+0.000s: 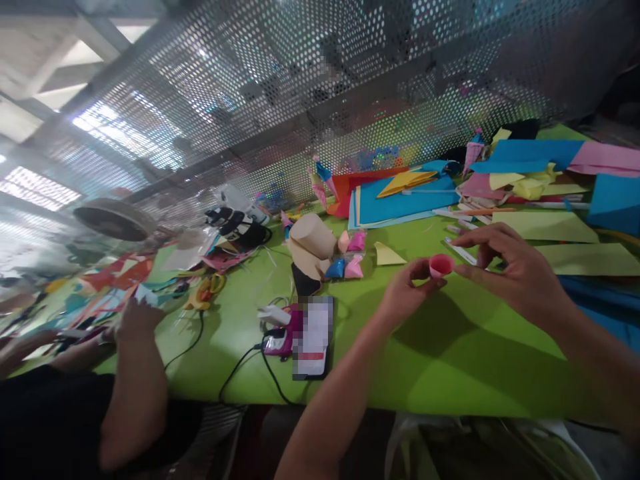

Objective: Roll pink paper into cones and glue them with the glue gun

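Note:
A small pink cup-shaped paper piece (pixel 441 266), its round opening facing me, is pinched between the thumb and fingers of my left hand (pixel 416 283). Just right of it, my right hand (pixel 505 263) has its thumb and index finger apart, the thumb tip close to the cup's side; whether it touches I cannot tell. Under the right fingers lies a slim white tool or pen (pixel 461 251). A pale yellow paper scrap (pixel 389 254) rests on the table behind my left hand.
On the green table (pixel 380 373) stand a phone (pixel 314 337), a purple device with cables (pixel 281 333), a tape roll (pixel 313 237) and small wrapped clay lumps (pixel 354 267). Coloured paper sheets (pixel 390 200) lie behind. A co-worker's hand (pixel 137 317) works at left, near yellow scissors (pixel 205 291).

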`<action>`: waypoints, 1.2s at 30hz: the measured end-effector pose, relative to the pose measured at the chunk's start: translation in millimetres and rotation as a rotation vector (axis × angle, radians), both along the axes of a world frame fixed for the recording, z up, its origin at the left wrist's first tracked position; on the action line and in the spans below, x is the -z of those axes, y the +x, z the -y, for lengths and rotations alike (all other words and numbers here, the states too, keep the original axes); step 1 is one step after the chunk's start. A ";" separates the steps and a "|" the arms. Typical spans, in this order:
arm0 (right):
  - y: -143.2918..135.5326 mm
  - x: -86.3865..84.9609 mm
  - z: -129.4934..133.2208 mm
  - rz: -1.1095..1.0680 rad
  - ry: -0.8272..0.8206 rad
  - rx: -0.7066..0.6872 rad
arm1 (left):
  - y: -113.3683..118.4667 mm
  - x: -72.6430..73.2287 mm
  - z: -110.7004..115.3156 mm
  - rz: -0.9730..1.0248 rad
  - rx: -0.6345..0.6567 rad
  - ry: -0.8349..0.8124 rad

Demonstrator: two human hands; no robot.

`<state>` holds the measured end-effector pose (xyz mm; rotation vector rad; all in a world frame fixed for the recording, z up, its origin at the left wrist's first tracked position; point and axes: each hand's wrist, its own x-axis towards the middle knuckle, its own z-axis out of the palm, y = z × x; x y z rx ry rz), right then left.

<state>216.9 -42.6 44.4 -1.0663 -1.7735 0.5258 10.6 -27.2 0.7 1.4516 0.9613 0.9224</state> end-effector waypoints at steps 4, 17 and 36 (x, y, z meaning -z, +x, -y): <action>-0.4 2.4 -0.5 -0.002 -0.024 -0.013 | -3.2 0.4 -1.1 -0.063 -0.041 0.108; -9.7 12.1 -3.2 -0.050 -0.103 -0.078 | -3.4 11.4 -10.0 0.213 0.074 -0.120; -8.7 24.3 -4.7 -0.011 -0.102 -0.058 | 0.1 6.7 -7.2 0.301 0.132 -0.214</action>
